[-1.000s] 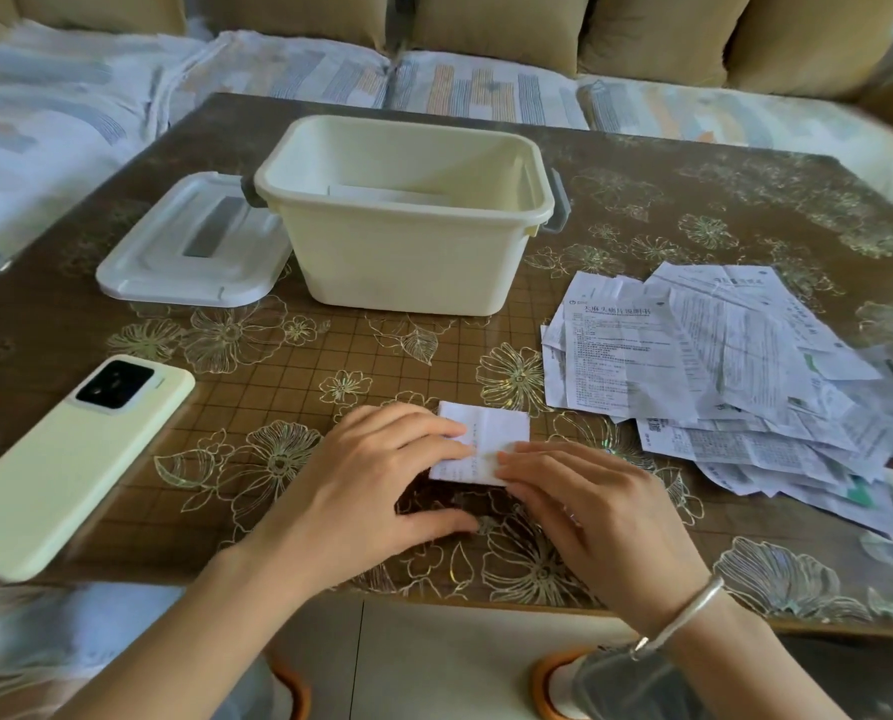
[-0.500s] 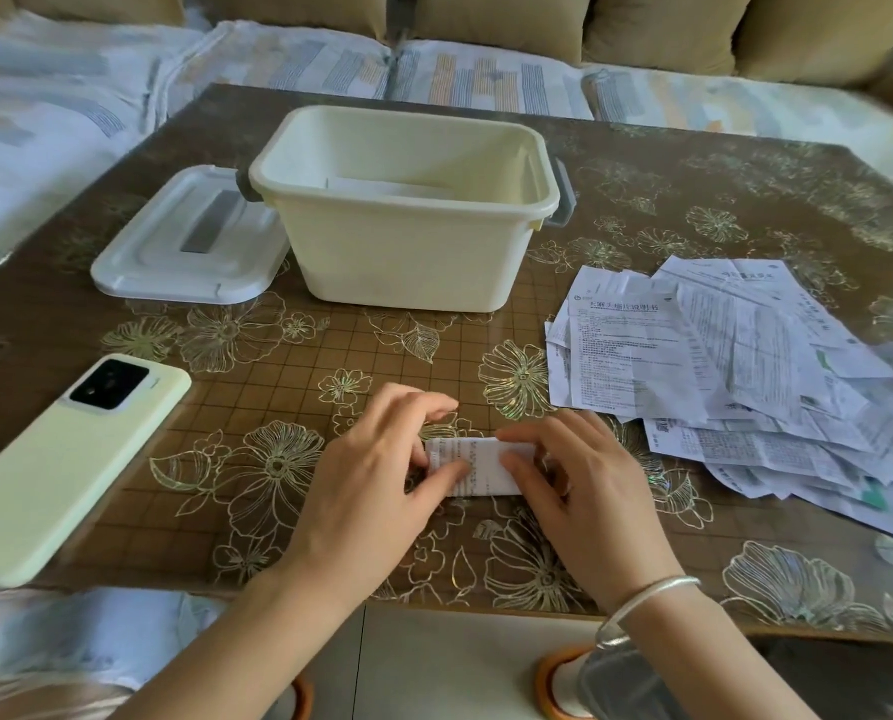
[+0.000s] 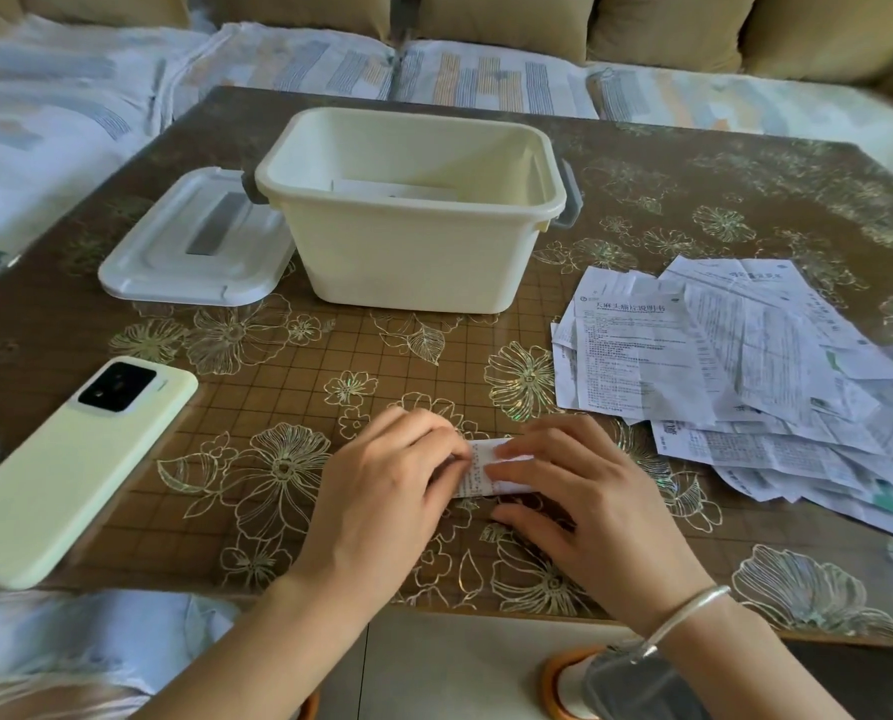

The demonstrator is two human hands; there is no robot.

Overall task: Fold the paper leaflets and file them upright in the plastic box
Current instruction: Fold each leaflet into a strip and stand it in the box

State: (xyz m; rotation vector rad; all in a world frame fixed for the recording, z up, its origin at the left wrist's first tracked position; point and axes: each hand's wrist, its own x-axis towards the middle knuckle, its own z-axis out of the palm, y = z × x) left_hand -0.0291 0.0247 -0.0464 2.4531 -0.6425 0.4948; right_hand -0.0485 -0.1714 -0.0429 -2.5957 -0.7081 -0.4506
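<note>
head view. folded leaflet (image 3: 479, 469): white printed paper creased into a narrow flat strip, lying on the table (image 3: 641, 200) at 6 o'clock of the plastic box (image 3: 413, 252), near the front edge. left hand (image 3: 382, 491): fingers bent and close together, curled over the strip's left end and holding it down; thumb hidden, so cannot tell if it is tucked under the paper. right hand (image 3: 579, 496): fingers narrow-spread and nearly straight, pads flat on the strip's right part, thumb resting on the table at 6 o'clock of the strip; smooth silver bangle (image 3: 688, 610) on that wrist. plastic box: cream, rectangular with rounded corners and a rolled rim, grey latch on each short side, lid off; a pale sheet edge (image 3: 382, 188) shows inside against the far wall. lid (image 3: 194, 241): white, flat, rounded rectangle with a grey recessed strip, touching the box at its 9 o'clock. loose leaflets (image 3: 745, 366): thin, creased, printed sheets in an overlapping fanned pile at 3 o'clock of the hands, apart from the box. phone (image 3: 64, 470): pale green matte case, black camera block, face down at 9 o'clock of the hands. table surface glossy brown with a gold grid and flower outlines. striped fabric cushions (image 3: 486, 75) at 12 o'clock beyond the table.
</note>
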